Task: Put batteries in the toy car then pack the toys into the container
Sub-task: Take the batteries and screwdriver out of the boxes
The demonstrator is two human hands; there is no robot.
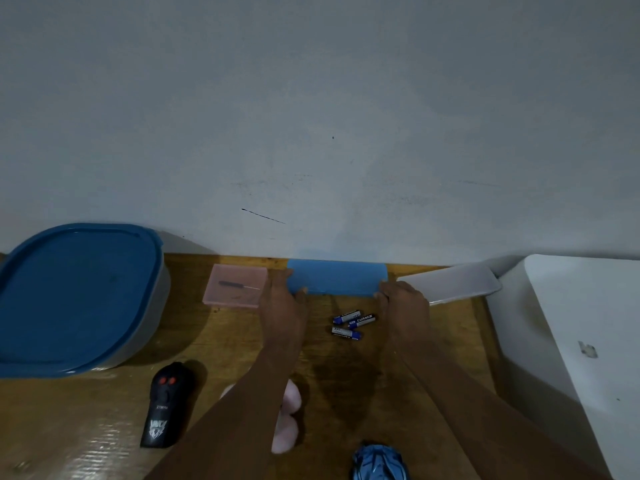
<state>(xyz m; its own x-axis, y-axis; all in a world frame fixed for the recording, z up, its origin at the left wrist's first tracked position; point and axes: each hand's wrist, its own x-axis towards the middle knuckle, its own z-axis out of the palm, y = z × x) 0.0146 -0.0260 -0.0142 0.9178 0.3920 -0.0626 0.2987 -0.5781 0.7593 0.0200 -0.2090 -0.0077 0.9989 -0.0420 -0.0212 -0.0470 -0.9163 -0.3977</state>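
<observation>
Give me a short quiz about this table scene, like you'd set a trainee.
1. How many batteries lie on the wooden table?
2. True or false: the small screwdriver lies on the pink tray.
3. The left hand and right hand hold the ends of: A the pink tray, B the blue box, C the wooden table.
Key: 1 three; 2 true; 3 B.

Camera: one, worn on the person's head.
Looks: forward and down, over the tabletop (225, 341) to the wall (311, 116).
Top half: only wall.
Bottom half: tabletop, with both arms stretched up from the bottom edge.
Nearness: close; the left hand (284, 299) and right hand (405, 303) hold a blue box (337, 277) mid-picture.
</observation>
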